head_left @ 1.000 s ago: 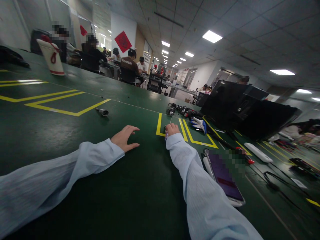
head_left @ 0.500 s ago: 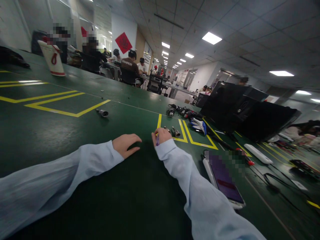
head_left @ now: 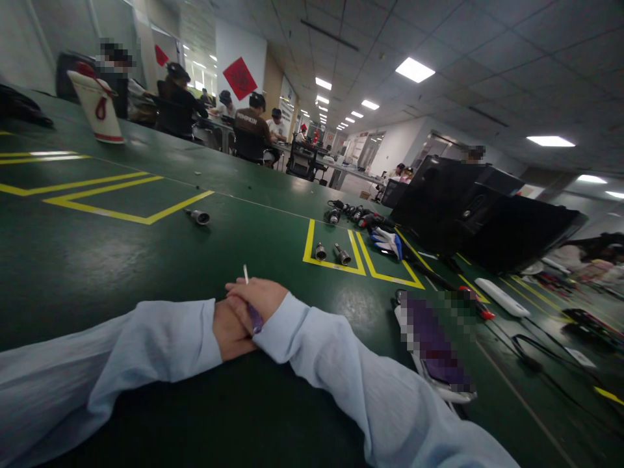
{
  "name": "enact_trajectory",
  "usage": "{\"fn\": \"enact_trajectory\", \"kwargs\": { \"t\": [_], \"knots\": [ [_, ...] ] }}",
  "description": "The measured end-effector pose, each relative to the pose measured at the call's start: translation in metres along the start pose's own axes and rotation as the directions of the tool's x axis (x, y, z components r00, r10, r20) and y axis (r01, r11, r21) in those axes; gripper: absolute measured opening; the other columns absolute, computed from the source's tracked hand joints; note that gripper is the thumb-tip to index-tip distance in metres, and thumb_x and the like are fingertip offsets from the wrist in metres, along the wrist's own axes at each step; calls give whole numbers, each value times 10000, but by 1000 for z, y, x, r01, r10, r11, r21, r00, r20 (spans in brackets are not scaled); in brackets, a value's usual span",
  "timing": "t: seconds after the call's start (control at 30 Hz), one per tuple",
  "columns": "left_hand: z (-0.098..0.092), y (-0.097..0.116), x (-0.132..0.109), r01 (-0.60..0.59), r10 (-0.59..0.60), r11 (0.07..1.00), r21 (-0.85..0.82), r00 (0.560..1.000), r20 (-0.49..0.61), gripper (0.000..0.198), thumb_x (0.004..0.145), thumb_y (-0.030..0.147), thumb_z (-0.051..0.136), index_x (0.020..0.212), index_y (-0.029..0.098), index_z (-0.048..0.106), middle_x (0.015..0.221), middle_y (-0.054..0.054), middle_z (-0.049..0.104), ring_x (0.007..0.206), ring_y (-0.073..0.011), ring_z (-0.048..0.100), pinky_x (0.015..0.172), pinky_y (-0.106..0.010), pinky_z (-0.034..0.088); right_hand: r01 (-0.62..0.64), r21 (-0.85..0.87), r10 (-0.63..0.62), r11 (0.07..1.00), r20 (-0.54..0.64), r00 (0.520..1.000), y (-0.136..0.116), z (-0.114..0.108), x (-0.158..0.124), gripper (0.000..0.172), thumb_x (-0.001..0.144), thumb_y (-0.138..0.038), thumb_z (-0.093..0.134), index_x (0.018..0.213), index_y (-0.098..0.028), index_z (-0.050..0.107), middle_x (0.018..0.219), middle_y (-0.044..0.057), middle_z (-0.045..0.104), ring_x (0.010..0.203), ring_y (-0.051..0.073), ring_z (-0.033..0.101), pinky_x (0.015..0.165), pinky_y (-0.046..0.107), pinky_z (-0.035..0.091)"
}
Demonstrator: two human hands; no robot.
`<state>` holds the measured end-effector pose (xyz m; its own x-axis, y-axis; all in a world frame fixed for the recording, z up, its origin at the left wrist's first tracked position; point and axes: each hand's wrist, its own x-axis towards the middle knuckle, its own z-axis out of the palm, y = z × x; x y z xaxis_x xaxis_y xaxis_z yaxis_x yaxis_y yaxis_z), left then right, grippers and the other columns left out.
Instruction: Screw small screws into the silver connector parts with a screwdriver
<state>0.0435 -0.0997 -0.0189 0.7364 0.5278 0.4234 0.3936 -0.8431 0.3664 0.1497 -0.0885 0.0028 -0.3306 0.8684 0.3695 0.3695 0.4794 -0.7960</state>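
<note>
Both my arms in pale blue sleeves rest on the green table (head_left: 97, 260). My right hand (head_left: 260, 298) lies on top of my left hand (head_left: 229, 335), fingers closed round a thin purple-handled tool (head_left: 250, 305) whose white tip points up and away. My left hand lies flat beneath it, its fingers mostly hidden. Two small metal sockets (head_left: 331, 252) stand inside a yellow-taped box ahead of my hands, apart from them.
A phone (head_left: 433, 348) lies to the right. Further right are a white bar (head_left: 502, 298), cables and a black case (head_left: 468, 214). A pile of dark parts (head_left: 351, 213), a glove (head_left: 387, 242), a lone socket (head_left: 199, 217) and a white cup (head_left: 97, 107). People sit at far tables.
My right hand pulled back from the yellow box with the purple tool, leaving the two sockets there, and settled over my left hand. My left hand drew back toward me.
</note>
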Motion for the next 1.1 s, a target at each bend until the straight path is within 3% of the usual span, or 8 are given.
{"fn": "enact_trajectory", "kwargs": {
  "t": [0.1, 0.23, 0.3, 0.43, 0.57, 0.77, 0.93, 1.1],
  "knots": [
    [-16, 14, 10, -136, 130, 991, 17, 974, 184, 397, 781, 341, 465, 1148, 217, 554, 1227, -80, 554, 1158, -256, 463, 1022, -425, 272, 78, -374, -137, 924, -136, 981, 18, -62, 12, 85, 760, -144, 536, 802, -200, 584, 1141, 87, 607, 1120, 201, 509, 988, 380, 343],
    [-30, 24, 19, -136, 105, 987, 89, 952, 289, 462, 826, 311, 417, 1274, 200, 418, 1366, -82, 407, 1262, -236, 349, 1040, -444, 247, -294, -747, 85, 597, -306, 948, 47, -110, 25, 155, 772, -193, 540, 911, -127, 556, 1328, 164, 432, 1245, 242, 369, 1002, 378, 317],
    [-32, 27, 19, -123, 85, 987, 106, 949, 302, 451, 824, 305, 427, 1265, 208, 428, 1362, -72, 416, 1257, -228, 358, 1037, -439, 261, -340, -764, 144, 549, -314, 938, 57, -117, 28, 201, 772, -193, 543, 955, -109, 541, 1345, 177, 404, 1229, 239, 388, 998, 360, 314],
    [-34, 29, 20, -109, 71, 988, 107, 948, 310, 440, 815, 293, 447, 1247, 204, 452, 1353, -70, 429, 1248, -228, 372, 1029, -450, 278, -365, -763, 200, 533, -305, 931, 64, -115, 30, 233, 754, -177, 552, 980, -126, 524, 1329, 177, 422, 1153, 254, 458, 905, 364, 369],
    [-33, 27, 21, -103, 70, 990, 92, 948, 309, 445, 803, 287, 473, 1241, 207, 459, 1347, -75, 436, 1241, -239, 380, 1020, -470, 286, -381, -759, 242, 527, -296, 924, 62, -117, 33, 166, 752, -98, 494, 910, -120, 540, 1058, 179, 596, 923, 237, 572, 786, 331, 393],
    [-33, 26, 19, -128, 103, 988, 84, 961, 257, 412, 797, 266, 495, 1205, 210, 482, 1306, -82, 480, 1206, -244, 419, 998, -474, 316, -302, -743, 177, 597, -245, 953, 50, -117, 26, 131, 718, -83, 479, 802, -162, 543, 883, 105, 603, 785, 200, 560, 718, 287, 386],
    [-39, 28, 16, -106, 96, 989, 105, 991, 89, 221, 821, 209, 402, 971, 145, 552, 1018, -101, 596, 922, -186, 562, 817, -335, 455, -160, -697, 75, 699, -151, 986, 30, -80, 10, 111, 676, -132, 515, 769, -191, 535, 787, 36, 593, 763, 169, 556, 693, 245, 410],
    [-47, 28, 5, -10, 27, 985, 174, 995, -96, 74, 770, 228, 473, 773, 155, 490, 844, -72, 552, 766, -169, 518, 681, -299, 450, -6, -510, -42, 860, -83, 996, 4, -36, -13, 115, 593, -152, 561, 659, -200, 479, 691, -10, 555, 671, 133, 528, 647, 225, 418]
  ]
}}
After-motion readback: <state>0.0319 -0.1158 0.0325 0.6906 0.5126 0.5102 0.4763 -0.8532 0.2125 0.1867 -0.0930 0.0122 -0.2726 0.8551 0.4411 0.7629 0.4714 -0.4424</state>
